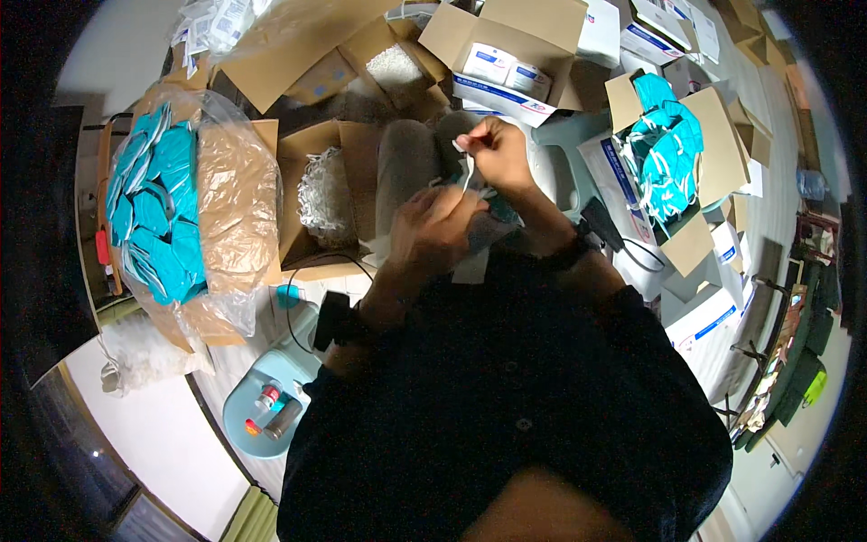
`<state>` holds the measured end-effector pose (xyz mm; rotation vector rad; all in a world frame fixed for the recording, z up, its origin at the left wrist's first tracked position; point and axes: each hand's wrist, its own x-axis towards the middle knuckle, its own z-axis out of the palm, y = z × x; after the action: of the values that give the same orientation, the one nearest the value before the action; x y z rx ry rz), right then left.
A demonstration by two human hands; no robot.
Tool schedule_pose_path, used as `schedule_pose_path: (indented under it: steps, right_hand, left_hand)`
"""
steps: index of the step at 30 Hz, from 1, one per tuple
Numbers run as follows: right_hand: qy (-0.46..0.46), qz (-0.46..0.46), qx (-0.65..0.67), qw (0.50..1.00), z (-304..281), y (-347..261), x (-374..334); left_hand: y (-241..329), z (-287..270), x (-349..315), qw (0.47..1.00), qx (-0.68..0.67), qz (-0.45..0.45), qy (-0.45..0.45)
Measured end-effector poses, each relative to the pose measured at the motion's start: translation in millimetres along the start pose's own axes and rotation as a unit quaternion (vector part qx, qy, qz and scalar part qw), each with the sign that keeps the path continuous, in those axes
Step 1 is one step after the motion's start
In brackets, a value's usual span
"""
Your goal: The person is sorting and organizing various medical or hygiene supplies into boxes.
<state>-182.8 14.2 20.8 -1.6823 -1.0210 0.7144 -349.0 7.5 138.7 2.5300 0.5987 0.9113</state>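
A thin white elastic strap (468, 172) runs between my two hands over my lap. My right hand (502, 155) is closed in a pinch on its upper end. Lower and to the left, my left hand (435, 230) is slightly blurred, its fingers closed around the strap's lower part. A patch of teal face mask (502, 211) shows beside the left fingertips, with part of it hidden by the hands. Left of my lap stands a carton (352, 172) holding a heap of white straps (322, 194).
Teal masks (163, 212) fill a plastic-lined carton (237, 203) at left. More masks (666, 149) heap in an open carton (713, 172) at right. A box with white packs (499, 68) stands ahead. A light-blue stool (248, 393) at lower left bears a bottle (268, 397).
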Motion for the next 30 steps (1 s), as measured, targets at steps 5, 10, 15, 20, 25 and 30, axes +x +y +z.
schedule_pose_path:
  steps: [5,10,15,20,25,30]
  right_hand:
    - [-0.033,0.053,-0.095,0.994,-14,11,13]
    - [-0.085,-0.100,-0.235,0.963,-21,26,1]
    - [-0.221,-0.024,0.136,0.965,-45,-59,4]
    - [-0.261,-0.044,0.090,0.960,-40,-46,-6]
    - [-0.217,-0.075,0.119,0.966,-32,-54,-18]
    - [-0.169,0.023,0.117,0.978,-17,-64,-15]
  left_hand:
    - [13,-41,2,0.998,-0.029,0.014,0.050]
    - [-16,-18,-2,0.998,-0.024,-0.058,-0.017]
    - [-28,-1,-12,0.991,0.027,-0.093,-0.092]
    - [-32,7,-9,0.990,-0.059,-0.123,-0.021]
    - [-45,1,-8,0.978,-0.083,-0.186,-0.050]
    - [-50,5,-10,0.995,0.020,-0.087,-0.052]
